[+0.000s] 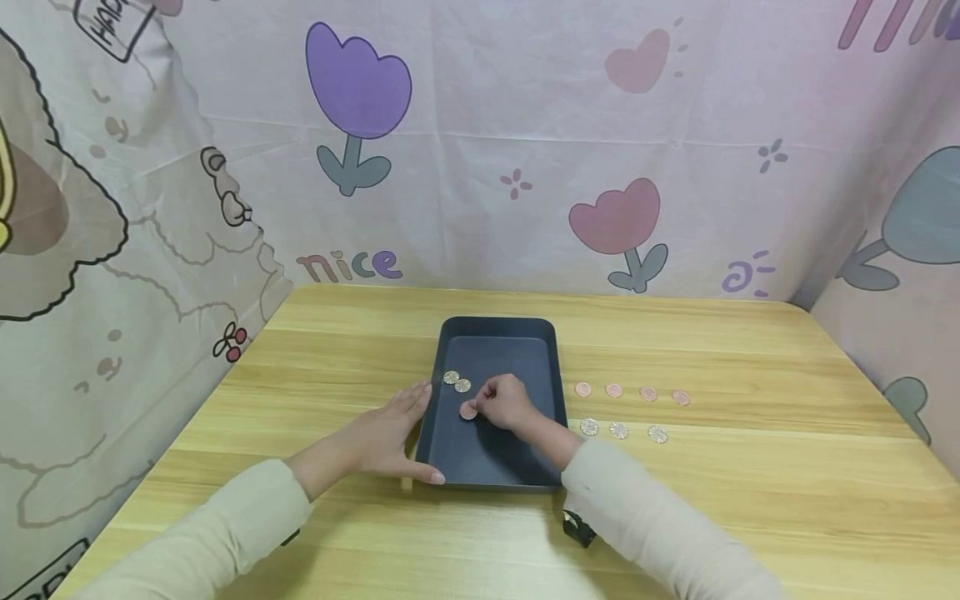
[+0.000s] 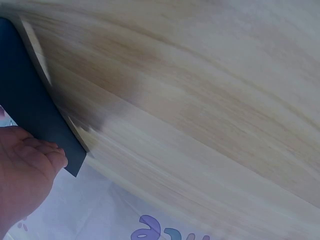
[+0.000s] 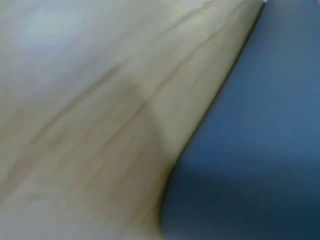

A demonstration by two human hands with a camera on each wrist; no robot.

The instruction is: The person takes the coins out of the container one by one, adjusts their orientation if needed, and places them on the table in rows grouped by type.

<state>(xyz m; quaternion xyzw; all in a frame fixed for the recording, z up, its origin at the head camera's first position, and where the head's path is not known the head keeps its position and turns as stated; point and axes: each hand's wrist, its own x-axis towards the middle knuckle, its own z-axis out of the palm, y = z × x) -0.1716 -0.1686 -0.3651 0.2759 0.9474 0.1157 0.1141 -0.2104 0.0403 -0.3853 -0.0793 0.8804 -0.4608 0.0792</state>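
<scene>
A dark rectangular baking tray (image 1: 491, 354) lies on the table. My left hand (image 1: 386, 433) rests along its left side, fingers stretched against the outer wall and thumb by the near left corner. In the left wrist view, the fingers of that hand (image 2: 30, 165) touch the tray's dark wall (image 2: 35, 100). Over the middle of the tray, my right hand (image 1: 507, 402) pinches the edge of a copper-coloured coin (image 1: 468, 410). Beyond it, a gold-coloured coin (image 1: 451, 377) and a second one (image 1: 462, 386) lie side by side near the left wall. The right wrist view shows only the tray's outer side (image 3: 250, 140) and tabletop.
Right of the tray, several copper-coloured coins (image 1: 614, 390) form a row. Nearer, three silver-coloured coins (image 1: 618, 430) make another row, close to my right sleeve (image 1: 637, 500). A printed cloth (image 1: 480, 167) hangs behind the wooden table (image 1: 337, 333).
</scene>
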